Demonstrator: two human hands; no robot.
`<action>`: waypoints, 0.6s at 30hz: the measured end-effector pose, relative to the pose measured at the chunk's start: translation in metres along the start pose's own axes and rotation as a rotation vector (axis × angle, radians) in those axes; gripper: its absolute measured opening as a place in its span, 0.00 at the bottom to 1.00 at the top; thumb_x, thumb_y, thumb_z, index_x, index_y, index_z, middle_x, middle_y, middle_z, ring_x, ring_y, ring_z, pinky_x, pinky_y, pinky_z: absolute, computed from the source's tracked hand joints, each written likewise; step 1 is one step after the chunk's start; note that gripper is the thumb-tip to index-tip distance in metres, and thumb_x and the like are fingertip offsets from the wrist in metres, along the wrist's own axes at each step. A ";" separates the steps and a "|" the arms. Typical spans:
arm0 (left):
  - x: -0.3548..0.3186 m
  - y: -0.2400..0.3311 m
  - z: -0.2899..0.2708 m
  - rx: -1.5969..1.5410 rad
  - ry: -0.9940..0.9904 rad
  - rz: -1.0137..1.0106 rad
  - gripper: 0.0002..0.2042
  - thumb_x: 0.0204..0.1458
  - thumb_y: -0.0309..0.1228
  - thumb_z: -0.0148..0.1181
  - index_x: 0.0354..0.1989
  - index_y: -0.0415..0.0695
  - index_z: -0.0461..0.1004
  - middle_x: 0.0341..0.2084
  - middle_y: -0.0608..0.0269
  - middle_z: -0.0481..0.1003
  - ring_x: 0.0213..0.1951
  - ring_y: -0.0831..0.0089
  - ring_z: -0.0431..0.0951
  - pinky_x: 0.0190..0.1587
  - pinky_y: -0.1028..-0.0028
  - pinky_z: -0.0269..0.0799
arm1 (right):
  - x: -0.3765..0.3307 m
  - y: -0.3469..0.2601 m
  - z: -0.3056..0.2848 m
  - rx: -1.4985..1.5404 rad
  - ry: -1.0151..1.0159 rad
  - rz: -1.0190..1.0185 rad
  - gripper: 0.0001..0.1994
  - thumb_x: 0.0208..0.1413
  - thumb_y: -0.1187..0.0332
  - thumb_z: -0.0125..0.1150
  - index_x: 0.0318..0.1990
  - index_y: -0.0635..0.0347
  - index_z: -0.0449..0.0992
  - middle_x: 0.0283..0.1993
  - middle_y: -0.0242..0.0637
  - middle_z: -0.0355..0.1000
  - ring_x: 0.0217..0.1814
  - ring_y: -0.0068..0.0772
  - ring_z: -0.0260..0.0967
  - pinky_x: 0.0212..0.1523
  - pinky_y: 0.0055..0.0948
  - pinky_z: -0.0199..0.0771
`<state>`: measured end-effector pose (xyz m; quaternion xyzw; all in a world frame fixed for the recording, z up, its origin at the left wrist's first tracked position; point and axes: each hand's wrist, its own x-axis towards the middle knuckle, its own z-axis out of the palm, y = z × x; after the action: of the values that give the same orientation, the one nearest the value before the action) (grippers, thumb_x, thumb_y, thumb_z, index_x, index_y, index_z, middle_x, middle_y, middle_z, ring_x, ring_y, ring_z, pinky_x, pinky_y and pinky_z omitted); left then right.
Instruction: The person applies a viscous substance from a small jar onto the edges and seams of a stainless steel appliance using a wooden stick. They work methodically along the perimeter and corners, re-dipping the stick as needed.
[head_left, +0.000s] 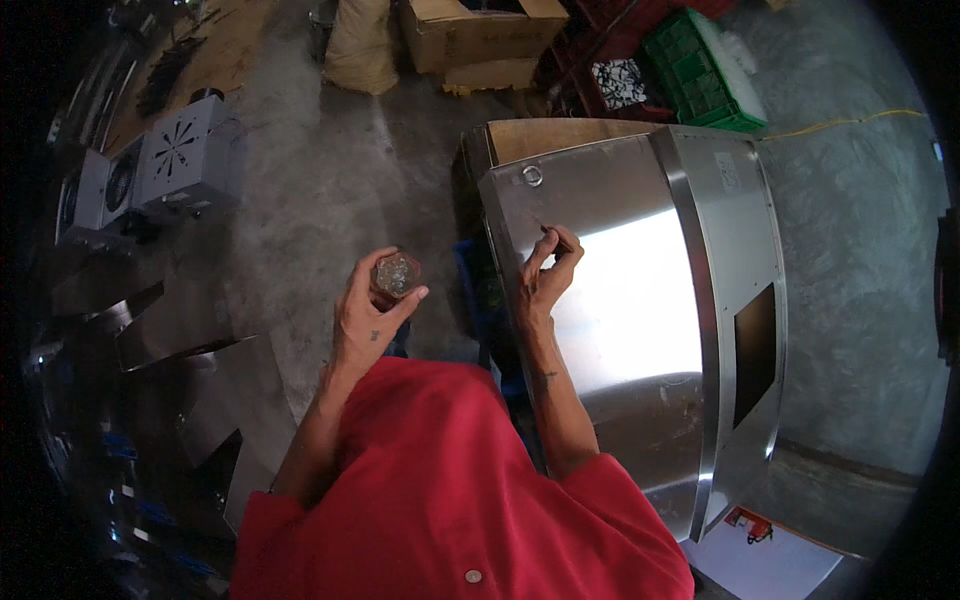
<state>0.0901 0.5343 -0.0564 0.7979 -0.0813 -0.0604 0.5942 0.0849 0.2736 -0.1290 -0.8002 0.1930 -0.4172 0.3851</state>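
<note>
My left hand (370, 312) is wrapped round a small faceted glass jar (399, 272), held in the air left of a stainless steel cabinet (560, 200). Its top faces up, and the contents look greyish and are hard to make out. Over the cabinet's shiny panel, my right hand (549, 272) is closed in a pinch on a thin, dark stick-like thing (545, 229). Its tip points toward the far left of the panel. Beyond the fingers, a small pale ring (532, 176) shows on the metal near the far left corner.
Cardboard boxes (485, 40) and a tan sack (360, 45) stand at the back. Farther right are a green crate (700, 70) and red crates. White fan units (180, 150) and sheet metal pieces (230, 390) lie left. A white sheet (765, 560) lies near right.
</note>
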 end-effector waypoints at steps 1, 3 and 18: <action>0.010 -0.001 -0.006 0.018 -0.005 -0.010 0.31 0.56 0.33 0.78 0.66 0.44 0.71 0.51 0.51 0.82 0.46 0.64 0.86 0.45 0.66 0.86 | 0.005 0.008 0.010 -0.045 0.007 -0.034 0.10 0.76 0.67 0.56 0.54 0.65 0.70 0.49 0.46 0.77 0.44 0.34 0.75 0.50 0.33 0.77; 0.030 -0.006 -0.016 0.058 -0.018 -0.026 0.30 0.56 0.32 0.78 0.66 0.43 0.71 0.51 0.50 0.81 0.46 0.63 0.87 0.45 0.66 0.86 | 0.012 0.029 0.026 -0.089 -0.029 -0.054 0.09 0.75 0.69 0.56 0.54 0.65 0.70 0.49 0.47 0.77 0.44 0.37 0.76 0.50 0.34 0.78; 0.057 -0.017 -0.004 0.034 -0.086 -0.103 0.30 0.56 0.33 0.78 0.65 0.41 0.71 0.51 0.49 0.81 0.49 0.62 0.86 0.46 0.66 0.86 | 0.023 0.068 0.052 -0.192 -0.216 -0.226 0.13 0.69 0.79 0.59 0.57 0.64 0.67 0.51 0.55 0.75 0.53 0.58 0.77 0.54 0.45 0.79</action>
<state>0.1477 0.5316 -0.0710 0.8076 -0.0669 -0.1238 0.5727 0.1413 0.2402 -0.1879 -0.8900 0.0981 -0.3492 0.2762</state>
